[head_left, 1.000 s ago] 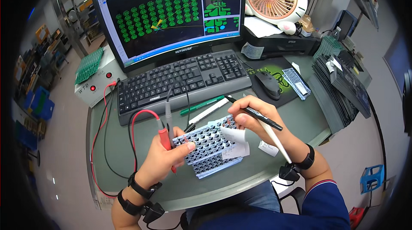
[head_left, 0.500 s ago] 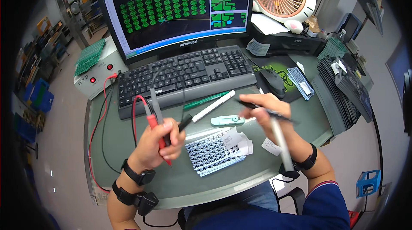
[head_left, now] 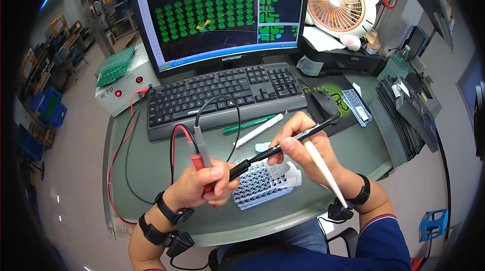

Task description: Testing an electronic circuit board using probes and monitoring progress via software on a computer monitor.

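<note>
My left hand (head_left: 199, 185) is closed around a red test probe (head_left: 197, 162), a grey-tipped probe (head_left: 202, 148) and a black marker cap (head_left: 239, 170). My right hand (head_left: 305, 144) pinches a black marker (head_left: 318, 128), its narrow end meeting the cap at my left fingers. Whether the marker is seated in the cap I cannot tell. A white tapered stick (head_left: 325, 169) is also gripped in my right hand, slanting down over the wrist. Below both hands lies a stack of bluish perforated circuit panels (head_left: 260, 192), partly covered by paper slips (head_left: 279, 171).
Behind my hands are a black keyboard (head_left: 227, 91) and a monitor (head_left: 212, 18) showing green circuit patterns. Green and white pens (head_left: 258, 130) and a pale green object (head_left: 262, 147) lie mid-table. Mouse (head_left: 324, 103) and stacked dark trays (head_left: 404, 119) stand right; the white test box (head_left: 121, 86) stands left.
My hands have come closer together, and the marker's end has met the black cap. The white stick swung slightly, and the view shifted a little. A yellow mark now shows on the monitor.
</note>
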Available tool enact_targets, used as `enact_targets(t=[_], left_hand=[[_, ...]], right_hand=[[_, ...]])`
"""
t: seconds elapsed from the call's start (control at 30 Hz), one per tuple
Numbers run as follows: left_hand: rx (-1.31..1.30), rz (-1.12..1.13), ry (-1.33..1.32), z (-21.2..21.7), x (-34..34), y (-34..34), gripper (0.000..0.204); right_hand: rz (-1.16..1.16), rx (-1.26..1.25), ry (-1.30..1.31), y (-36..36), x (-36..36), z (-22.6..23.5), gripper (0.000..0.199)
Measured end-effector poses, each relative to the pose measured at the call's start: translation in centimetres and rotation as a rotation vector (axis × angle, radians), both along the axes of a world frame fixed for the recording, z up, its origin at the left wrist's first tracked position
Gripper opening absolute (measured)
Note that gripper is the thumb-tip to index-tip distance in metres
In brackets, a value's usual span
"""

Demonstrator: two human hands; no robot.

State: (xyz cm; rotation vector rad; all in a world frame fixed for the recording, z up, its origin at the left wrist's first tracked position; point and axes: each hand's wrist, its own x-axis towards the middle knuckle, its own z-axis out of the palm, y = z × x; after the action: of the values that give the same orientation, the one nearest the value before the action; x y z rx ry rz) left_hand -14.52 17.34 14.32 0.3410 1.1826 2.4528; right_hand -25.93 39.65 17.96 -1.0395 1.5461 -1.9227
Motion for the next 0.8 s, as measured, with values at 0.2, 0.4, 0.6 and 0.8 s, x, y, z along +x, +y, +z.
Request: enact_targets(t=[0.2, 0.4, 0.6, 0.8], left_hand=[[-0.126, 0.037, -0.052, 0.4, 0.3, 1.0, 0.041], [-0.166, 0.157, -0.057, 0.7, -0.4, 2.0, 0.039], [0.046, 0.434, -0.017, -0.3, -1.4, 0.2, 0.040], [0.104, 0.478, -0.060, -0.8, -1.5, -0.3, 0.040]], right_hand=[[0.111, 0.072, 0.014, -1.2, 1.4, -0.4, 0.018], [-0.023, 0.053, 0.066, -0.7, -1.2, -0.9, 0.024], [-0.355, 0.823, 1.035, 1.7, -6.7, 0.5, 0.029], [0.084, 0.545, 1.242, 1.5, -2.2, 0.2, 0.041]])
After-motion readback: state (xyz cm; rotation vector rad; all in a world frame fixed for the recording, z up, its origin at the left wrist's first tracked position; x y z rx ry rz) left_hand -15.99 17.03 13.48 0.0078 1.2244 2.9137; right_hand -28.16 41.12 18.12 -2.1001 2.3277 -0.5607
